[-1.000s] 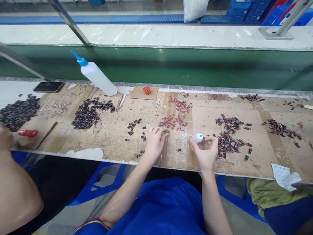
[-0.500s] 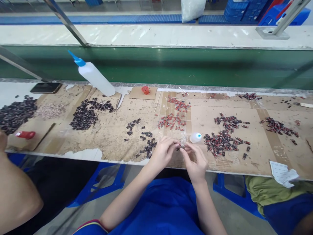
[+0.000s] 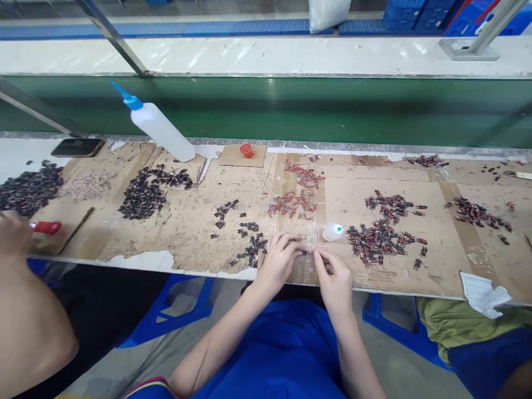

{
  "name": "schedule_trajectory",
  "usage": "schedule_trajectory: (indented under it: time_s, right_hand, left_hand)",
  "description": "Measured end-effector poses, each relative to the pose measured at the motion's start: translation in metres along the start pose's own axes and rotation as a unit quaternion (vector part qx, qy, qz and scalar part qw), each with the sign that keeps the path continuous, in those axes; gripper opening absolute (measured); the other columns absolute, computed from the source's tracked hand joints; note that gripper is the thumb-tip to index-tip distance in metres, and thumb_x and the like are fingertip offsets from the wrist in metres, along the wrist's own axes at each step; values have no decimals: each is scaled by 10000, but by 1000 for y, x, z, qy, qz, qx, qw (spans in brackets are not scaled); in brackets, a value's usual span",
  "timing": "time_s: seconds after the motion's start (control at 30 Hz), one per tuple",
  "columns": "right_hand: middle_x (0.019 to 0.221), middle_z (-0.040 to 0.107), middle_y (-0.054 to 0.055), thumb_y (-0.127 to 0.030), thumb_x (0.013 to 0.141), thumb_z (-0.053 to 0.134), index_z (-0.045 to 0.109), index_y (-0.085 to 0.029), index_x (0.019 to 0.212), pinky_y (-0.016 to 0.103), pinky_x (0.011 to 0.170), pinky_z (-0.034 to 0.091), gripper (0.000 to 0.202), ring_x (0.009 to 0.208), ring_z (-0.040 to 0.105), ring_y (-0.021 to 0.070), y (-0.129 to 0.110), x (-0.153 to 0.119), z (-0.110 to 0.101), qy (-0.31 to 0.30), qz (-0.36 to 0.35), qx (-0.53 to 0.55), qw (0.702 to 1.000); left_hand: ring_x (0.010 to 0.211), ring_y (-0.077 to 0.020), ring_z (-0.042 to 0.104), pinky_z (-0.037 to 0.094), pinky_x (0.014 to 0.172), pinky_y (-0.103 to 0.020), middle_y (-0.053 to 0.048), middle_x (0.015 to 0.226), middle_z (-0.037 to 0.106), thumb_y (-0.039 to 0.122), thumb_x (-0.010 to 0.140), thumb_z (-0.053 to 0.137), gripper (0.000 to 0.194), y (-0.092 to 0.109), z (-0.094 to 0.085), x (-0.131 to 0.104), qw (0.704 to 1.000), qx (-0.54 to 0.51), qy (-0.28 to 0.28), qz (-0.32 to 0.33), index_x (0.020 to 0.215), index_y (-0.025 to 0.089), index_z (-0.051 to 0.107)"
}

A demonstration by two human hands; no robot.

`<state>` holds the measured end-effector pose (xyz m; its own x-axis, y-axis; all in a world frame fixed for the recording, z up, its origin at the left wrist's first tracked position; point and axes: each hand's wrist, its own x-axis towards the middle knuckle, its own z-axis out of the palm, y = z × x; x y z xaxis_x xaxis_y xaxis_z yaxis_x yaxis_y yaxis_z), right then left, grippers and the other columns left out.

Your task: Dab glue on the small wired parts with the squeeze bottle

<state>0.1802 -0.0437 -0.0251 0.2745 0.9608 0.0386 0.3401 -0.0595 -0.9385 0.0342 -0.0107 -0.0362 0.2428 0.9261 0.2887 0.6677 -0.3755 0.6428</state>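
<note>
Hands nearly meeting, my left hand pinches a small black part, my right hand a red piece (light and stiff, I'd guess; best gripped by the ends), just beside the little white bottle, nearer me than the red pile.

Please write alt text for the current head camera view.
A person's left hand and right hand pinch tiny dark and red pieces over cardboard. Nearby are a small white bottle, scattered red parts and piled black parts.
</note>
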Motion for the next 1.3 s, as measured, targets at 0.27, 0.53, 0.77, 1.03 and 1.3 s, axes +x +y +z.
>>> schedule_trajectory:
  time_s: [0.27, 0.53, 0.77, 1.03, 1.3]
  right_hand:
    - [782, 753, 74, -453, 817, 623, 721, -179, 821, 284, 626, 576, 291, 678, 710, 191, -8, -1, 7, -31, 75, 103, 991]
    - [752, 752, 76, -487, 791, 648, 717, -175, 812, 293, 609, 589, 321, 669, 720, 203, -12, -2, 7, -32, 107, 138, 984]
    - [789, 750, 75, -509, 815, 618, 697, -178, 823, 305, 642, 596, 340, 688, 718, 200, -12, -4, 9, -55, 83, 139, 985]
    - [800, 753, 67, -451, 845, 605, 689, -179, 846, 303, 657, 601, 285, 685, 720, 192, -11, -6, 7, -54, 57, 125, 989]
    - [795, 756, 66, -414, 825, 633, 712, -183, 838, 301, 668, 599, 244, 688, 722, 192, -10, -3, 5, -71, 55, 132, 987]
  left_hand:
    - [867, -191, 663, 544, 785, -322, -60, 896, 729, 176, 918, 538, 145, 10, -15, 3, 993, -117, -14, -20, 937, 204, 679]
    - [870, -207, 645, 547, 801, -350, -50, 865, 752, 194, 903, 576, 151, 15, -22, 1, 992, -121, -9, -15, 937, 226, 720]
    - [845, -195, 657, 562, 762, -322, -54, 843, 734, 178, 890, 574, 151, 22, -27, 1, 986, -155, -5, -57, 890, 222, 718]
    - [859, -189, 671, 556, 805, -314, -56, 863, 729, 203, 867, 606, 104, 26, -30, 3, 974, -201, -22, -98, 874, 206, 710]
    - [889, -189, 669, 545, 823, -307, -62, 882, 727, 209, 843, 606, 103, 27, -30, 0, 967, -216, -34, -131, 874, 186, 701]
